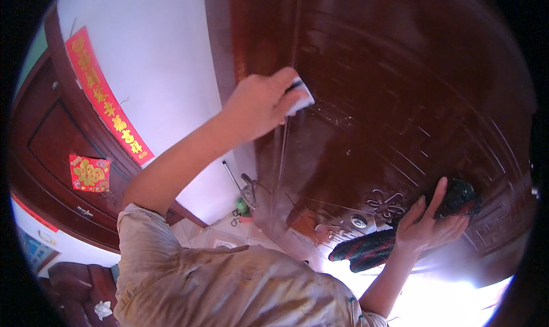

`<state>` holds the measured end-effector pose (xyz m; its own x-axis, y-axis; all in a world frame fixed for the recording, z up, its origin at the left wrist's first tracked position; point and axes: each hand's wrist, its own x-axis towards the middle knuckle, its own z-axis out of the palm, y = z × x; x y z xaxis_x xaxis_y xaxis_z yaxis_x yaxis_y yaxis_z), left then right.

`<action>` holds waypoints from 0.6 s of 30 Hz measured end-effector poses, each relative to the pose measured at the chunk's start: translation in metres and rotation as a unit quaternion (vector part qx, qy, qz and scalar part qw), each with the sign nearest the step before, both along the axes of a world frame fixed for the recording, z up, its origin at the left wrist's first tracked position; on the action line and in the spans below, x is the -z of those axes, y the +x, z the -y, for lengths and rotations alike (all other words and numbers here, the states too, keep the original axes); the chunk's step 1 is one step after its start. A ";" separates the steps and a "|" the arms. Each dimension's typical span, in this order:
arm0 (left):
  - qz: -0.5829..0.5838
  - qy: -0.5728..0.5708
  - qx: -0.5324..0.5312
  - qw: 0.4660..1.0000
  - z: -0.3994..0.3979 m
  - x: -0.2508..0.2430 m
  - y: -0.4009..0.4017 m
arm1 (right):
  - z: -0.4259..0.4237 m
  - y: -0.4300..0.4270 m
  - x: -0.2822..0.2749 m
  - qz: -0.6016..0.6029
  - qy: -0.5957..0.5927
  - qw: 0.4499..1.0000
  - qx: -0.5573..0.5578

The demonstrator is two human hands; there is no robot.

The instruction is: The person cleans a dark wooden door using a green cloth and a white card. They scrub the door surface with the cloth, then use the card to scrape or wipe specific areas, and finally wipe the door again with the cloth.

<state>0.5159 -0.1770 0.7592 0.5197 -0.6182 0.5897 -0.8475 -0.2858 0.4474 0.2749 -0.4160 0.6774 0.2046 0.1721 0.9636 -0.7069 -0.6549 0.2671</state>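
Observation:
In my left hand [268,102] is a small white block with a dark line [303,96], perhaps a sponge or a scraper. It is held at a glossy dark-brown door [364,91] with carved relief, close to a vertical seam. Whether the block touches the surface cannot be told. Small pale specks [348,152] stick to the door below that hand. Lower right, my right hand [431,230] holds a dark, fluffy cloth with red stripes [459,198] against the door panel. One end of the cloth hangs beside the wrist.
A round metal lock [358,221] sits on the door's lower part. To the left are a white wall [150,48], a red banner with gold writing [109,97] and another brown door [55,142]. A long-handled tool [246,194] leans near the tiled floor [214,239].

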 end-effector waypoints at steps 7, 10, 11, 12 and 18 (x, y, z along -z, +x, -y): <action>-0.004 -0.019 0.023 1.000 0.014 0.004 -0.017 | 0.001 -0.002 0.000 -0.018 0.012 1.000 0.016; 0.031 -0.041 -0.015 0.999 0.001 0.002 -0.002 | 0.002 -0.002 0.001 -0.019 0.012 1.000 0.013; 0.022 -0.044 -0.029 0.998 -0.001 -0.001 0.000 | 0.003 -0.002 0.000 -0.009 0.005 1.000 0.012; -0.019 -0.055 -0.015 0.998 -0.001 0.001 0.002 | 0.002 -0.002 0.000 -0.001 -0.001 1.000 0.008; 0.173 -0.036 -0.002 0.984 0.029 0.009 -0.031 | 0.000 0.002 0.001 0.004 0.015 1.000 -0.006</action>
<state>0.4848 -0.2058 0.7505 0.2821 -0.5671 0.7738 -0.9516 -0.2677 0.1507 0.2764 -0.4162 0.6765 0.1947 0.1453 0.9700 -0.7010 -0.6711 0.2412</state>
